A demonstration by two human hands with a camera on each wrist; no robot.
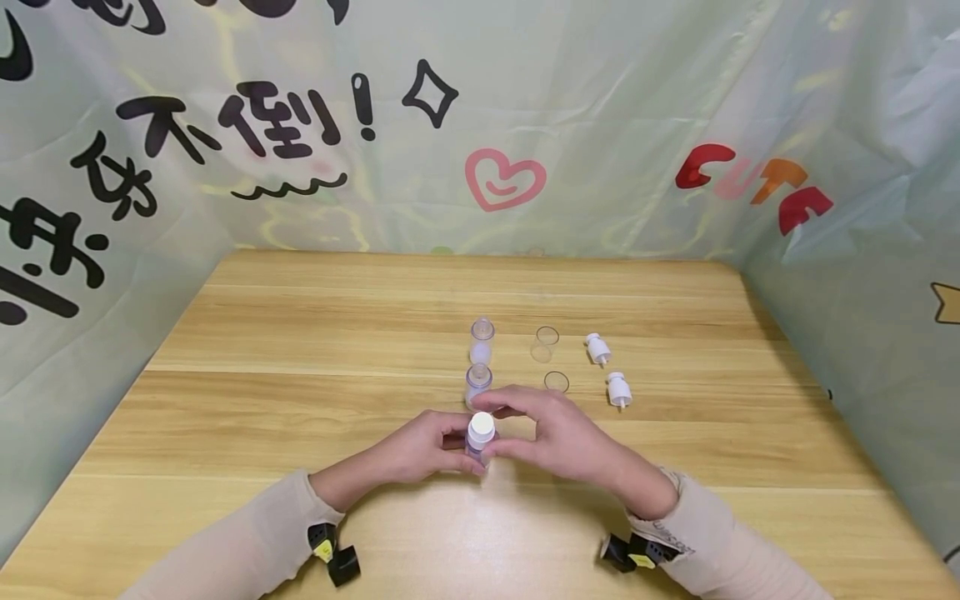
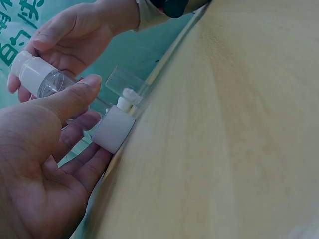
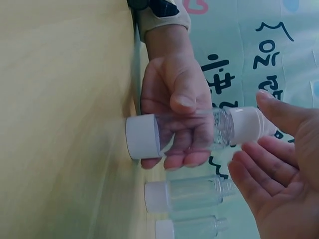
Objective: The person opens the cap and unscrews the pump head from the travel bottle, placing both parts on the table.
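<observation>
A clear pump bottle (image 3: 187, 132) with a white base and a white pump head (image 1: 482, 427) stands upright on the table. My left hand (image 1: 422, 447) holds its clear body, thumb on one side and fingers round the other, as the left wrist view shows. Around the pump head is my right hand (image 1: 558, 435), thumb and fingers spread on either side with gaps showing; firm contact cannot be made out. Just behind stand two similar clear bottles without pump heads, a nearer bottle (image 1: 477, 385) and a farther bottle (image 1: 482, 342).
Right of the bottles are two transparent caps, a farther cap (image 1: 545, 343) and a nearer cap (image 1: 557, 382) partly hidden by my right hand. Two white pump heads, one farther (image 1: 597, 348) and one nearer (image 1: 618, 389), lie beyond them. Printed curtains (image 1: 600, 125) enclose the wooden table (image 1: 337, 308).
</observation>
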